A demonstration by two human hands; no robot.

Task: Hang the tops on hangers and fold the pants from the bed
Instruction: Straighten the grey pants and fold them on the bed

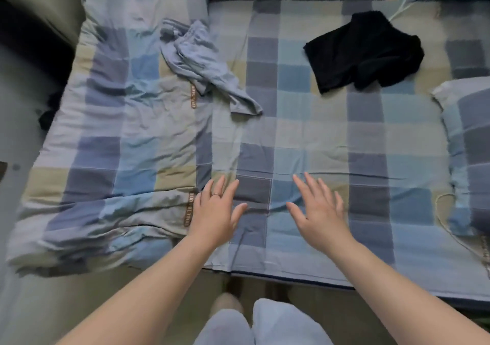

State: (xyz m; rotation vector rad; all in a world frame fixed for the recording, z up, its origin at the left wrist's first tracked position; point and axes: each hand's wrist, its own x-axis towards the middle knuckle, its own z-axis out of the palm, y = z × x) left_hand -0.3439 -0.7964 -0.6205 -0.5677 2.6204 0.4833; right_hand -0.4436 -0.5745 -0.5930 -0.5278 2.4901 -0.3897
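Head view. The person stands at the near edge of a bed covered by a checked sheet (305,132) in blue, grey and pale yellow squares.

The left hand (216,212), at 7 o'clock from the frame's centre, is palm down. Its fingers are straight and spread wide, and it holds nothing. A ring (216,194) sits on one finger.

The right hand (318,212), at 5 o'clock, is likewise palm down with its fingers straight and fanned, and it too holds nothing. The two hands are near each other over the front part of the sheet. Whether they press on the cloth or hover just above it cannot be told.

A crumpled grey-blue garment (201,63) lies at 11 o'clock, half on the sheet and half on a folded checked quilt (119,132) that fills the 9 o'clock side. A black garment (363,53) lies loosely bunched on the sheet at 1 o'clock. It is well apart from the grey-blue one, and both are far from the hands. Whether either is a top or pants cannot be told.

A checked pillow (472,146) lies at the 3 o'clock edge. The person's legs, in pale trousers (265,326), show at 6 o'clock.
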